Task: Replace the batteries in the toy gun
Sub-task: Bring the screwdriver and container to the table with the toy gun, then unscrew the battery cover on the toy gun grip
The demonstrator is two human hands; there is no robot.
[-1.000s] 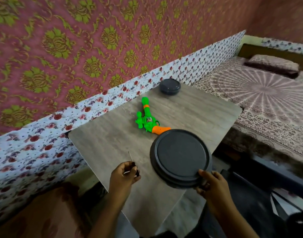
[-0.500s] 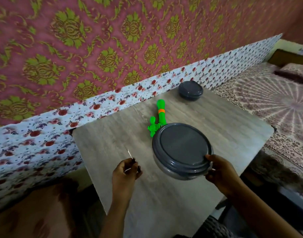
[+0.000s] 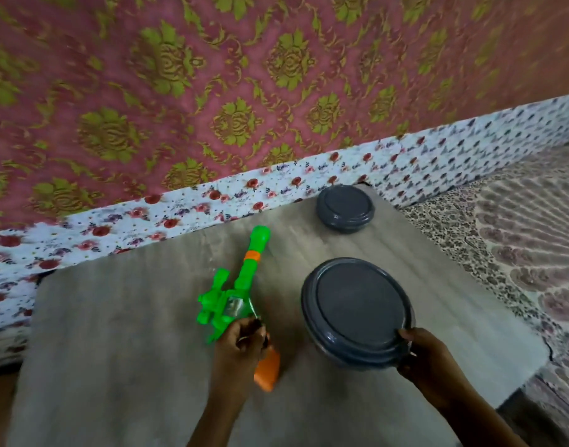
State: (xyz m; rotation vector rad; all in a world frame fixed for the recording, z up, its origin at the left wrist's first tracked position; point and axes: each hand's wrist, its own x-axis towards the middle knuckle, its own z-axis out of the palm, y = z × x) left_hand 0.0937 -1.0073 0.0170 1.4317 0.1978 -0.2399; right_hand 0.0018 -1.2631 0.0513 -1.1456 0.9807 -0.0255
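On the grey wood-grain table [image 3: 115,333], the glossy green plastic toy gun [image 3: 235,298] lies at the middle, orange grip nearest. The left hand [image 3: 241,346] is curled over its body, pinching a thin tool too blurred to name. The right hand [image 3: 428,359] grips the near rim of a round, dark lidded container [image 3: 354,311]; a smaller one [image 3: 344,208] sits at the far edge.

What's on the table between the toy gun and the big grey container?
Nothing: in the head view, only bare table separates the toy gun from the big grey container.
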